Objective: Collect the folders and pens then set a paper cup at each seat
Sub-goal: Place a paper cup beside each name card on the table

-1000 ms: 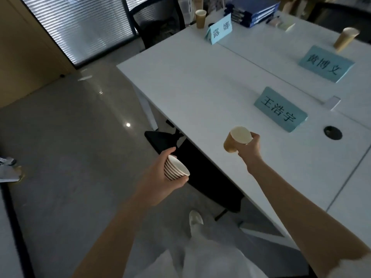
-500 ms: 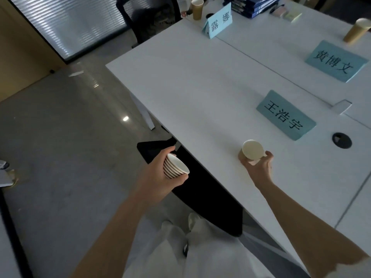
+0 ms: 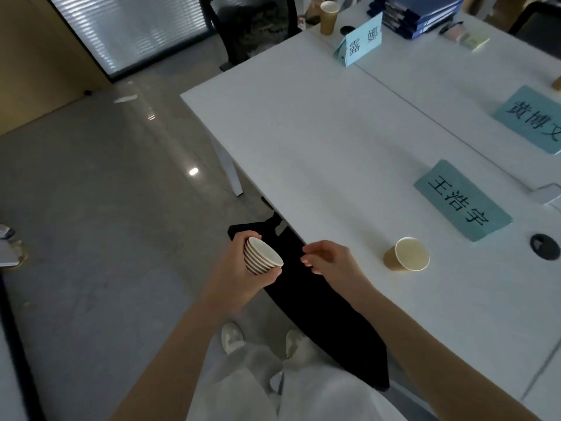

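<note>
My left hand (image 3: pixel 239 268) grips a stack of several nested paper cups (image 3: pixel 261 259) over the floor, just off the table's edge. A single brown paper cup (image 3: pixel 406 254) stands upright on the white table (image 3: pixel 318 141), in front of the nearest teal name card (image 3: pixel 463 199). My right hand (image 3: pixel 331 259) hovers empty at the table's edge, left of that cup, its fingers loosely curled toward the stack. Another paper cup (image 3: pixel 328 17) stands at the far seat beside a name card (image 3: pixel 361 43). A pile of blue folders (image 3: pixel 419 13) lies at the far end.
A black chair seat (image 3: pixel 315 311) is tucked under the table below my hands. A second black chair (image 3: pixel 252 25) stands at the far end. A third name card (image 3: pixel 534 118) and a round cable hole (image 3: pixel 545 246) are at the right. Small items (image 3: pixel 464 36) lie near the folders.
My right hand set the single cup down on the table, let go, and drew back left toward the stack. My left hand kept hold of the stack.
</note>
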A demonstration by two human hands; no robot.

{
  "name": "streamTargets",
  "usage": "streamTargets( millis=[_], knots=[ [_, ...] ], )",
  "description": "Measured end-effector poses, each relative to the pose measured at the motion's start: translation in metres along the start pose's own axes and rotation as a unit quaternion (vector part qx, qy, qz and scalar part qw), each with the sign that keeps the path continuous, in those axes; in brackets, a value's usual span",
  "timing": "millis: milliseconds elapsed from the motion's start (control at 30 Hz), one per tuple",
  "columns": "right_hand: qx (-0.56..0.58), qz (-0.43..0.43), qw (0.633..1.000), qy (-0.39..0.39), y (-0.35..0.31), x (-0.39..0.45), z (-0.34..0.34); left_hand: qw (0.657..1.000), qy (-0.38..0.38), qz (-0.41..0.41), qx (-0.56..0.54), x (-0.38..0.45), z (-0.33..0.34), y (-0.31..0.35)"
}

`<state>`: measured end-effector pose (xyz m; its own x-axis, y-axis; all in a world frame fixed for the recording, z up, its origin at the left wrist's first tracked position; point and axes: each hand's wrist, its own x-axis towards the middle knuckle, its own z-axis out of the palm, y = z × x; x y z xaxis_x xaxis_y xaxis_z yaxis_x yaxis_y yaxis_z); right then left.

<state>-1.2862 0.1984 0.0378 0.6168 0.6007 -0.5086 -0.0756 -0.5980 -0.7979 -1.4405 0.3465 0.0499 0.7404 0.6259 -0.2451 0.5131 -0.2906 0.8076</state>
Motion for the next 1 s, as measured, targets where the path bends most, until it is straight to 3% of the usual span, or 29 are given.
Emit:
streamTargets(
  millis=[167,433,667,1000],
  knots=[
    [-0.057,-0.125,0.987,-0.088,-0.097,0.005,0.064,0.999,0.028,-0.008,0.02,0.017,-0.057,-0.031],
    [-0.177,-0.144,0.958,-0.175,-0.188,0.049,0.185,0.999,0.03,-0.008,0.035,0.052,-0.174,-0.094],
    [-0.194,-0.129,0.963,-0.136,-0.243,0.091,0.256,1.0,0.005,0.0,0.007,0.092,-0.255,-0.131],
    [-0.135,-0.115,0.98,-0.091,-0.298,0.187,0.284,1.0,-0.012,0.025,0.015,0.195,-0.321,-0.147]
  ],
)
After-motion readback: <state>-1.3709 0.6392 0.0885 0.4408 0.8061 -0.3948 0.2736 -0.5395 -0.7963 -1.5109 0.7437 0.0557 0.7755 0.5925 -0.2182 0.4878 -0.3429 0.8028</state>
